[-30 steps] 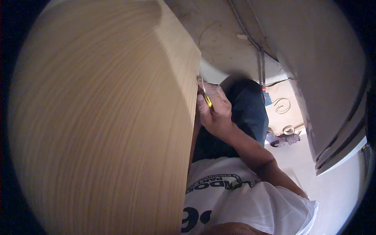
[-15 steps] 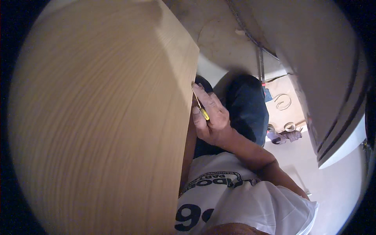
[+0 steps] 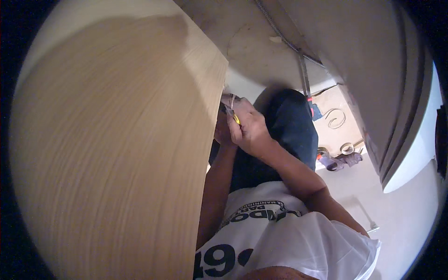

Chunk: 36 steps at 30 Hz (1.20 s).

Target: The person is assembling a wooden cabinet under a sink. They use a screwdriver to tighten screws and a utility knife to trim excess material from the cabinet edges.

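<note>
A large wood-grain panel (image 3: 121, 140) fills the left side of the view. At its right edge my right hand (image 3: 252, 125) is closed on a slim yellow cutter knife (image 3: 237, 120), held close to the panel edge. A thin pale strip (image 3: 233, 99) shows by the fingertips. My left hand (image 3: 223, 132) sits just beyond it, against the panel edge and partly covered by the panel and the right hand. Its fingers are mostly hidden, so I cannot tell what they hold.
A hand saw (image 3: 305, 77) leans beyond my right knee. On a board (image 3: 329, 135) at the right lie a curled strip (image 3: 336, 118), a tape roll (image 3: 346, 148) and a crumpled dark cloth-like item (image 3: 352, 159). A curved grey panel (image 3: 368, 79) stands at the right; a ribbed hose (image 3: 280, 32) runs behind.
My left forearm and part of the left hand have come into view beside the panel edge. The right hand has turned, its fingers more curled round the knife. The view has shifted slightly.
</note>
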### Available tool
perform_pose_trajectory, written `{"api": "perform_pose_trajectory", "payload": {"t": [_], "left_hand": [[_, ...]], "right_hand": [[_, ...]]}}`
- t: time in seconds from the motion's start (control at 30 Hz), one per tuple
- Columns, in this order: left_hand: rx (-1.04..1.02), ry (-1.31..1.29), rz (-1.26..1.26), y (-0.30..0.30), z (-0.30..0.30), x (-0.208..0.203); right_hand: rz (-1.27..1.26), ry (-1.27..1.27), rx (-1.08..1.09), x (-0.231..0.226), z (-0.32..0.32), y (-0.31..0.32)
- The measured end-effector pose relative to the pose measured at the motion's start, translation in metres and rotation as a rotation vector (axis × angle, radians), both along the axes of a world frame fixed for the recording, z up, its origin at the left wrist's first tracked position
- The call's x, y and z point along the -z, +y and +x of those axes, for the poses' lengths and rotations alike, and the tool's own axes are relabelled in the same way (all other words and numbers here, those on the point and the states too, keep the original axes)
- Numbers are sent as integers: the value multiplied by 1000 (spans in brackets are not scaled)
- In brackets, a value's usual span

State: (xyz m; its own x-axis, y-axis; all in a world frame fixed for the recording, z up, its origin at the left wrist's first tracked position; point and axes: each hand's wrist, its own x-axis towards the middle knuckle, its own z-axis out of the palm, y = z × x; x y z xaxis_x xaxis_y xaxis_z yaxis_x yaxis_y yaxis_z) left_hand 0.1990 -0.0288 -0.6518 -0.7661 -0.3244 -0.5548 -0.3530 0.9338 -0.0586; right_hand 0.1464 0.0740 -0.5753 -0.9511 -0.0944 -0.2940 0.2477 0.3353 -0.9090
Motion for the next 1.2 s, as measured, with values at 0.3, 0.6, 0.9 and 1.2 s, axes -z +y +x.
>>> {"api": "perform_pose_trajectory", "payload": {"t": [0.3,0.6,0.9,1.2], "left_hand": [[8,33,-16,-3,1,-4],[34,95,-32,-2,4,6],[15,-7,-78,-4,0,-2],[-41,-23,1,-8,11,-7]], "right_hand": [[51,-28,191,-13,-19,3],[268,-160,8,12,-24,-7],[790,-236,54,97,37,135],[823,-206,449,103,159,211]]}}
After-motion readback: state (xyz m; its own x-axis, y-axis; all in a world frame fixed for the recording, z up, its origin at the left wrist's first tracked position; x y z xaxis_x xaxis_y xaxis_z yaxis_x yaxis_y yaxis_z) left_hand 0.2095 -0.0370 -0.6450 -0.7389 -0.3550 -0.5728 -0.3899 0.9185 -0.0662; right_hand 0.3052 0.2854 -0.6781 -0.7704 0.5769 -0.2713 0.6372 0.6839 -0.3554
